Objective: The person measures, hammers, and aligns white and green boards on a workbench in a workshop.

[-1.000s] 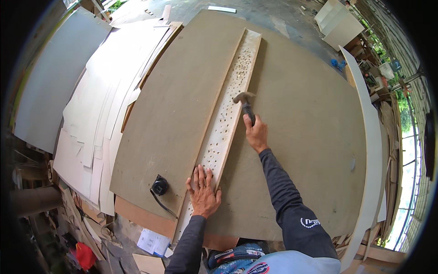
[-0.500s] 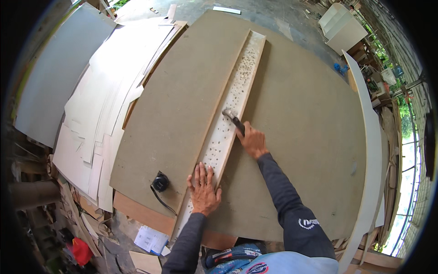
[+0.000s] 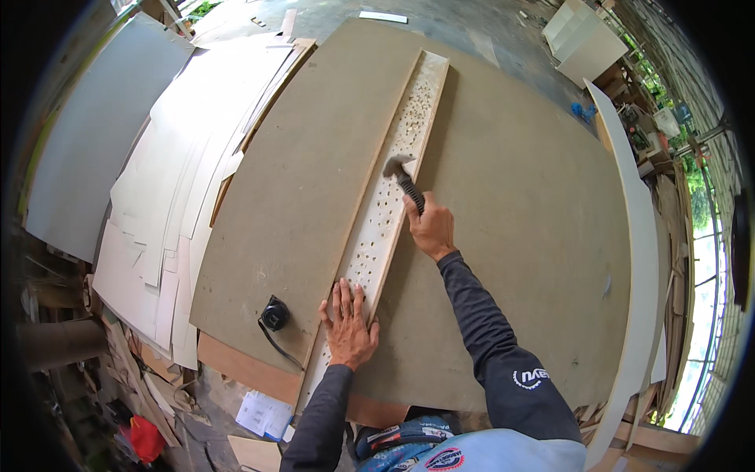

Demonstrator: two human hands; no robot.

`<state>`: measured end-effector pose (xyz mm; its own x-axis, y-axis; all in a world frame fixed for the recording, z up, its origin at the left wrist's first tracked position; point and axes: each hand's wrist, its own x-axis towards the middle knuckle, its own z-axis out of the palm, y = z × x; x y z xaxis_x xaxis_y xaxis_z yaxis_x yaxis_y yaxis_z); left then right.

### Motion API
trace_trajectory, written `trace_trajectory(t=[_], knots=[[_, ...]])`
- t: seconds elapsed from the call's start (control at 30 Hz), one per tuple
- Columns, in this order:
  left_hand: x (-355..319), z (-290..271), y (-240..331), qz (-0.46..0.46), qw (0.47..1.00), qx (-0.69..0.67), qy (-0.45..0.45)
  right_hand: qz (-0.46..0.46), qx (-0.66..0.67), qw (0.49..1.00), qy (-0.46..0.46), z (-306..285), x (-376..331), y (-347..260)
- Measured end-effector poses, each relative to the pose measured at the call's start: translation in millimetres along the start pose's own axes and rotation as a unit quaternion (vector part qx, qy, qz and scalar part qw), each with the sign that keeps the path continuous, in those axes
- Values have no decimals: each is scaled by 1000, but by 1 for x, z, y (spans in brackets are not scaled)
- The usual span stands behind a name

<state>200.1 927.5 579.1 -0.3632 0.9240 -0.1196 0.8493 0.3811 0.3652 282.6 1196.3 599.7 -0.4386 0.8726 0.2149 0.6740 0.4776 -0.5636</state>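
A long, narrow white board with raised wooden edges lies lengthwise on a brown tabletop. Many small dark holes or dents dot its face, thickest toward the far end. My right hand grips the dark handle of a claw hammer. The hammer's head is over the middle of the board; whether it touches cannot be told. Flat on the near part of the board rests my left hand, its fingers spread and holding nothing.
Left of my left hand, a black tape measure lies on the tabletop with its strap trailing. White sheets are stacked along the left side. A long pale panel stands at the right edge. Papers lie below the near edge.
My right hand and the hammer have moved a little farther along the board, away from me. My left hand stays flat on the board. The view has shifted slightly.
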Motion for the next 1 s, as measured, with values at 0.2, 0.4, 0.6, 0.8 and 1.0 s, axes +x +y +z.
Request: trace_trajectory(t=[0.2, 0.4, 0.6, 0.8, 1.0], knots=[[5, -2, 12, 10, 1000, -13, 10, -22, -18, 999, 46, 30, -30, 27], [5, 0, 1, -4, 1000, 6, 0, -10, 73, 996, 46, 4, -14, -15], [8, -3, 7, 4, 1000, -10, -7, -7, -40, 999, -33, 22, -13, 29], [7, -1, 6, 6, 1000, -14, -5, 47, 12, 995, 91, 18, 64, 53], [7, -2, 7, -1, 1000, -12, -15, 110, -29, 987, 113, 26, 161, 92]])
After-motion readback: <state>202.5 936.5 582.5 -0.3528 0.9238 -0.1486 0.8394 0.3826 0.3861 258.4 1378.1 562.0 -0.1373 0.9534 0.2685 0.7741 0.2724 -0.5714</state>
